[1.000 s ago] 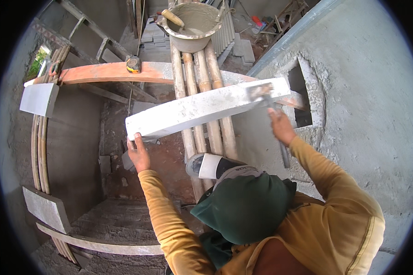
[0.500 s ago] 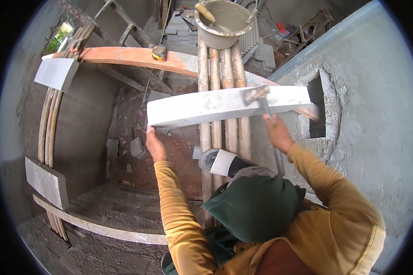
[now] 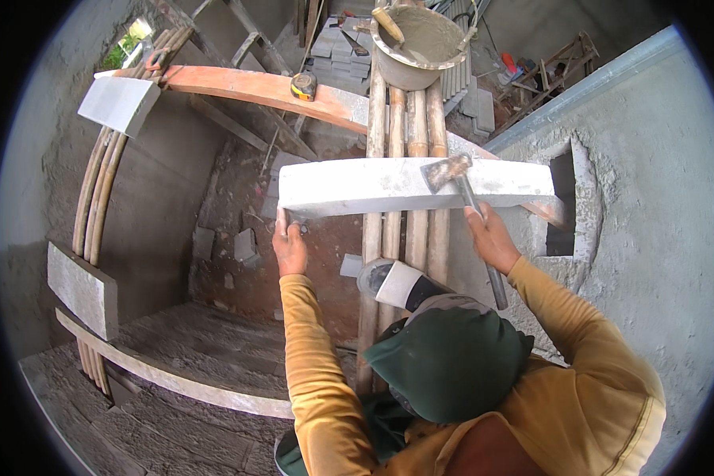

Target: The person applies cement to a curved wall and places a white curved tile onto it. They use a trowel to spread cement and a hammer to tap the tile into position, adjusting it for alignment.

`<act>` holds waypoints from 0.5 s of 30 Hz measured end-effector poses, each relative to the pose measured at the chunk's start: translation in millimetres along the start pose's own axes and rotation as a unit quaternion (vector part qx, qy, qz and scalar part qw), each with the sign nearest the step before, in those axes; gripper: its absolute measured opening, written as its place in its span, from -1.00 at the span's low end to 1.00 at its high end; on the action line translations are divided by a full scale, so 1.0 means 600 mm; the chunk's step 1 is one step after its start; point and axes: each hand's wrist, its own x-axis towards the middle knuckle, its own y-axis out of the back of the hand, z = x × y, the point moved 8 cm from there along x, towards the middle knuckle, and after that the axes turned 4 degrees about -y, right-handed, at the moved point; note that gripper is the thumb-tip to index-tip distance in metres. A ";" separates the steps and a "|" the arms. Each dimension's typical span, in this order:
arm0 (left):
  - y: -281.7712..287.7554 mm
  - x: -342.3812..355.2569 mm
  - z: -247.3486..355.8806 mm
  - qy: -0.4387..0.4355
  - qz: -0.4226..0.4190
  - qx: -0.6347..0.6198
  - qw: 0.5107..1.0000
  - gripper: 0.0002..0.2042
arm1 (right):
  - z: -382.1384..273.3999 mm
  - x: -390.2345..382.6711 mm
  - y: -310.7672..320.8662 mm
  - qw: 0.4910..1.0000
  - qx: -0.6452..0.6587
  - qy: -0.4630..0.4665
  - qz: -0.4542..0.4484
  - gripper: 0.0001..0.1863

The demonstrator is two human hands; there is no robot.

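In the head view, the white block [image 3: 349, 181] spanned the bamboo poles [image 3: 417, 143], its left end over open room, its right near the wall opening [image 3: 562, 198]. The right hand [image 3: 495, 240], angled far-left, clenched the hammer [image 3: 465, 189]. The left hand [image 3: 291, 249] pointed far at the block's near-left corner; its grip I couldn't tell.

No text, number or sign can be read. 1 tape measure [image 3: 303, 86] lies on the orange beam [image 3: 238, 84], beyond the left hand [image 3: 290, 249] at the white block's [image 3: 357, 182] end; its yellow-and-black face is too small for any print to be made out.
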 end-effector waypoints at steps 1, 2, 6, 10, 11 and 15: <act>-0.004 0.003 0.002 -0.018 -0.003 -0.011 1.000 -0.45 | 0.009 0.000 0.001 1.000 -0.007 -0.017 -0.006 -0.49; -0.006 0.003 0.005 -0.037 -0.005 -0.021 0.999 -0.45 | 0.011 0.004 -0.009 0.999 -0.010 -0.047 -0.005 -0.49; -0.003 -0.004 0.007 -0.018 0.018 -0.003 1.000 -0.44 | -0.140 0.051 -0.173 0.982 -0.025 0.154 -0.110 -0.50; 0.007 -0.018 0.023 0.016 0.003 -0.007 1.000 -0.43 | -0.216 0.065 -0.254 0.966 -0.007 0.227 -0.121 -0.41; 0.008 -0.020 0.025 0.022 -0.001 -0.006 1.000 -0.44 | -0.220 0.056 -0.246 0.957 0.027 0.260 -0.122 -0.39; 0.009 -0.015 0.033 -0.001 -0.005 0.019 1.000 -0.43 | -0.196 0.060 -0.187 0.980 0.070 0.183 -0.024 -0.39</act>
